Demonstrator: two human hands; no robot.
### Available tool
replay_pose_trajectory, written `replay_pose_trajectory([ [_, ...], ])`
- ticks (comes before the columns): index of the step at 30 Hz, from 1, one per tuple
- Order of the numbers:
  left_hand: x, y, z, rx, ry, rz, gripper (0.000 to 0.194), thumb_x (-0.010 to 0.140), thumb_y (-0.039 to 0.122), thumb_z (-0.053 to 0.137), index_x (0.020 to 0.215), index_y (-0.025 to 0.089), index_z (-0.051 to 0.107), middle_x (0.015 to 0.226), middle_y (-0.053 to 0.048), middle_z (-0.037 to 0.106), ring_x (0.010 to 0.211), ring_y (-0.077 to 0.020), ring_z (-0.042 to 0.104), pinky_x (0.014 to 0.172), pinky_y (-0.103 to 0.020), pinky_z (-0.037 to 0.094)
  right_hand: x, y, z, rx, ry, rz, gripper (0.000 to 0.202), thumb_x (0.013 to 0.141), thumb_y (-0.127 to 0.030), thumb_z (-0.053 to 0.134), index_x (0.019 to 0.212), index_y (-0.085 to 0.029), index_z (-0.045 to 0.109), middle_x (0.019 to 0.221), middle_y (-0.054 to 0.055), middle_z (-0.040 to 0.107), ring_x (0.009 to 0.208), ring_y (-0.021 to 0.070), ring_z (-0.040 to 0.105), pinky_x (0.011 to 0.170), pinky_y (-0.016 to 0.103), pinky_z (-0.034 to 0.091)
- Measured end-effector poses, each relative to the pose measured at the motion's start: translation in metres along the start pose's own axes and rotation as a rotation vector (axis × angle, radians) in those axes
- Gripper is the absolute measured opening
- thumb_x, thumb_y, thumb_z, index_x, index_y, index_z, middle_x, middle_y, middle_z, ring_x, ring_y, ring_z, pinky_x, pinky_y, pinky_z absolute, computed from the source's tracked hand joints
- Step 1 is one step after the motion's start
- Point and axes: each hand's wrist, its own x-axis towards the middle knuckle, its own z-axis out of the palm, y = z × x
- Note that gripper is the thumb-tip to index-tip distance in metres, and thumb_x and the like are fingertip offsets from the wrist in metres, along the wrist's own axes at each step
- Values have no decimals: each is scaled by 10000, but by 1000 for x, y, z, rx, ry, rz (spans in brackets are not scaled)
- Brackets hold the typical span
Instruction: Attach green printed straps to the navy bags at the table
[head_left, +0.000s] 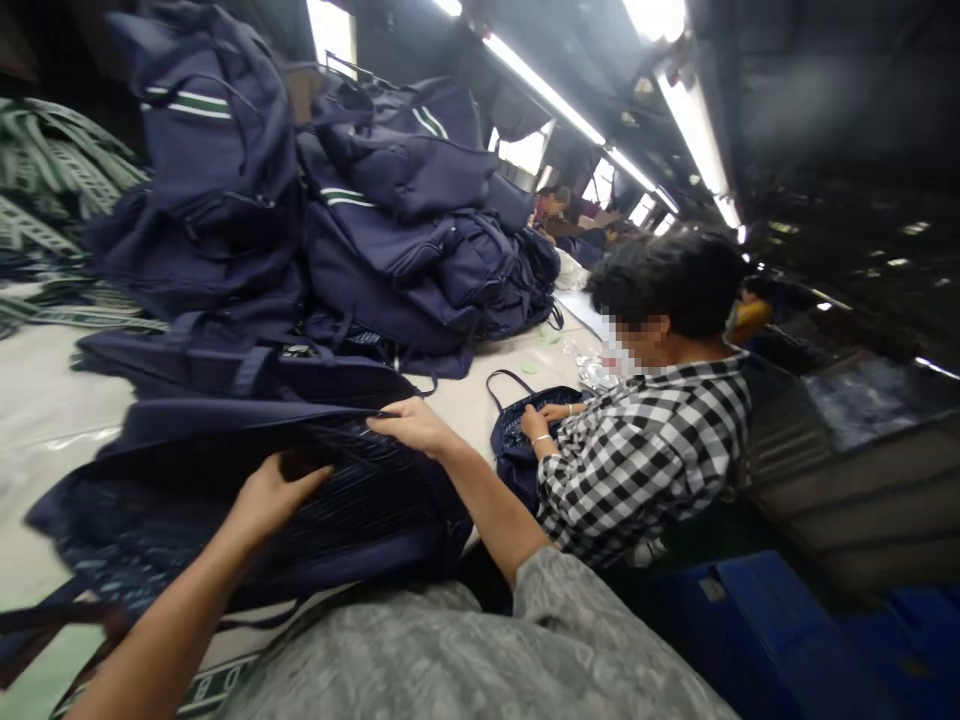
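A navy blue bag (pixel 247 570) lies open in front of me, with its dark patterned lining showing. At the far right end of its mouth, my right hand (pixel 412 425) pinches the upper edge between thumb and fingers. My left hand (pixel 274 495) is over the opening, its thumb stretched away from the fingers, and nothing shows in its grasp. The fingertips of that hand are partly lost against the dark interior. Just behind lies another navy bag (pixel 180 365) with a strap.
Navy bags with green-and-white stripes (pixel 397 200) are heaped at the back of the pale table (pixel 517 355). Green-and-white straps (pixel 52 190) pile up at left. On my right, a person in a checked shirt (pixel 645 450) handles another dark bag (pixel 517 470). Blue crates (pixel 780 630) stand lower right.
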Motion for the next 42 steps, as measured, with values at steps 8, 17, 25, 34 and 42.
replay_pose_trajectory([
  [8,30,19,23,-436,-111,-364,422,619,0,586,1035,66,624,1056,-168,707,942,-212,693,769,-274,564,24,35,-7,389,88,164,339,525,-369,853,661,-113,676,603,29,667,530,123,577,585,259,466],
  [17,30,6,51,99,-191,-64,166,802,222,533,826,155,682,930,-135,728,987,-295,664,855,-335,473,18,34,2,325,93,124,343,531,-401,823,618,-126,637,565,-3,628,491,99,518,536,238,400],
  [25,13,6,42,444,-170,8,359,893,285,338,972,172,670,939,-187,710,938,-319,675,850,-411,471,20,32,-1,328,92,140,348,508,-396,827,609,-133,622,569,-2,625,509,104,521,542,238,400],
  [34,61,2,-13,482,-12,-179,308,779,210,444,892,89,704,1048,-285,674,1037,-399,635,858,-457,491,26,42,-5,340,21,168,398,497,-420,857,645,-123,637,573,9,636,521,113,540,565,247,415],
  [42,77,-14,-13,36,10,-335,134,765,238,588,677,149,639,805,-173,717,943,-334,682,833,-405,539,42,54,-12,370,-11,200,361,529,-372,860,680,-121,651,613,23,659,547,126,574,601,263,441],
])
